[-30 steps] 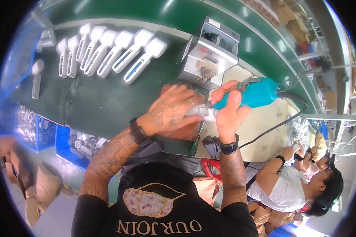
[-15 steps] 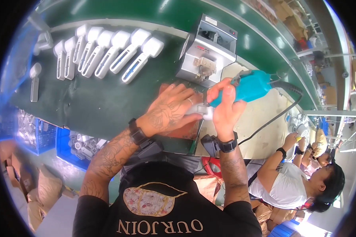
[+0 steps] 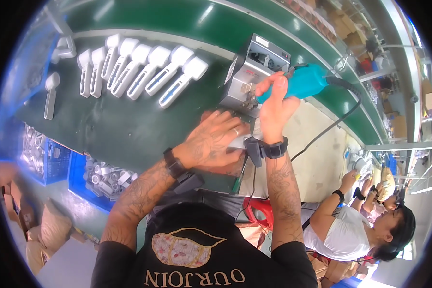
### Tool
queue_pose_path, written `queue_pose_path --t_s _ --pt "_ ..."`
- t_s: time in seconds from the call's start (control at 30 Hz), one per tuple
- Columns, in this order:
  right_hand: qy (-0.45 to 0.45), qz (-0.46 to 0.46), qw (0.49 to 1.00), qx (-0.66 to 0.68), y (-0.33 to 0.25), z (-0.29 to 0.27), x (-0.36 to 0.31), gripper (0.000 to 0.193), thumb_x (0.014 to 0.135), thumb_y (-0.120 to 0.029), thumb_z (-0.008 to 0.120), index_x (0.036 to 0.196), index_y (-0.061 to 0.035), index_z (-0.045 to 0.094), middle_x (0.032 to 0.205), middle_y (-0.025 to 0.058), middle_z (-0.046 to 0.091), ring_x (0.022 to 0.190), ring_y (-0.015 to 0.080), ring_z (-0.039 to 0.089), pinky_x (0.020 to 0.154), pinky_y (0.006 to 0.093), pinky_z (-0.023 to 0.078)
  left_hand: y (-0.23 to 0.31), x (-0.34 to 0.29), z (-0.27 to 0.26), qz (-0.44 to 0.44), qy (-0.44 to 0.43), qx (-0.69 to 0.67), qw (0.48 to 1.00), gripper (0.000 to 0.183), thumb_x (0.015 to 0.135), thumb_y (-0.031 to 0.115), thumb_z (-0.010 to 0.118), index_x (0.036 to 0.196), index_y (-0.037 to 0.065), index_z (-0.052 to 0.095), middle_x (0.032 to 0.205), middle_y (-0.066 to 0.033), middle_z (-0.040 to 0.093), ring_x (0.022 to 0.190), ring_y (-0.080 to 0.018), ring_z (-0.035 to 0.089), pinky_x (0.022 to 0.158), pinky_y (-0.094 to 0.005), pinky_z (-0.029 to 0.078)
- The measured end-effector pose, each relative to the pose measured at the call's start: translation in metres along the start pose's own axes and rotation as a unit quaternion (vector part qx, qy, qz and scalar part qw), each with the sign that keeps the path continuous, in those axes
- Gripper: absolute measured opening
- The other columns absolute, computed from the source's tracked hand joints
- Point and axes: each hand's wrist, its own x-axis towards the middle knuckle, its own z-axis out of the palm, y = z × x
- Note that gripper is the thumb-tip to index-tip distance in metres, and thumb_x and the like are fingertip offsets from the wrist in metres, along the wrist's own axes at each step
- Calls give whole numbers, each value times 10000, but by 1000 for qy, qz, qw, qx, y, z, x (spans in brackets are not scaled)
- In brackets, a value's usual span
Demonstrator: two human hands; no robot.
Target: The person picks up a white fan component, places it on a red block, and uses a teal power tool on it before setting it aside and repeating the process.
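My right hand (image 3: 274,108) is wrapped round a teal electric screwdriver (image 3: 307,80), whose front end is at the face of a grey screw feeder (image 3: 239,85). The driver's tip is hard to make out against the metal fitting there. Lower down, my left hand (image 3: 213,138) holds a small white plastic part (image 3: 238,141) against a reddish-brown mat (image 3: 229,169). Fingers and the right wrist's black device cover much of that part. To the left lie several white plastic housings with round heads and long slotted handles (image 3: 146,67), in a slanting row on the green bench.
One more white housing (image 3: 50,96) lies at the far left. Blue crates (image 3: 74,185) of grey and white parts stand below the bench's left edge. A black cable (image 3: 329,129) loops from the driver across the pale board (image 3: 307,165). At the right sits a co-worker (image 3: 338,230).
My right hand has lifted the screwdriver up and away from the white part to the screw feeder's face. My left hand stays on the part. The whole view has shifted slightly.
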Motion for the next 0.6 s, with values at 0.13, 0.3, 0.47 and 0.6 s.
queue_pose_path --t_s 0.13,0.3,0.47,0.6 --pt "-26 30 999 -26 -15 3 -7 362 1043 -346 561 1024 15 566 708 65 572 619 159 565 579 301 461 -1 -4 -2 -14 22 0 1000 445 793 266 639 1208 105 649 1136 -73 629 1008 -291 562 924 -463 428" --pt "-5 77 997 20 -55 -24 -44 486 1021 -450 565 1062 35 548 713 74 556 617 178 553 584 319 458 -6 -1 2 -13 8 -1 1000 396 846 210 637 1229 110 650 1118 -78 633 990 -296 558 898 -470 431" --pt "-32 88 996 6 -59 -40 -72 631 961 -555 620 1110 51 523 718 84 565 624 192 561 594 323 451 -7 -1 1 -14 5 -4 1000 411 873 195 631 1276 116 644 1118 -72 627 980 -292 554 894 -471 433" --pt "-21 93 995 18 -53 -41 -79 643 951 -562 631 1103 53 522 720 86 571 630 196 569 596 324 455 -6 -3 0 -11 5 4 1000 415 876 198 632 1282 113 638 1119 -71 623 984 -291 557 897 -481 436"
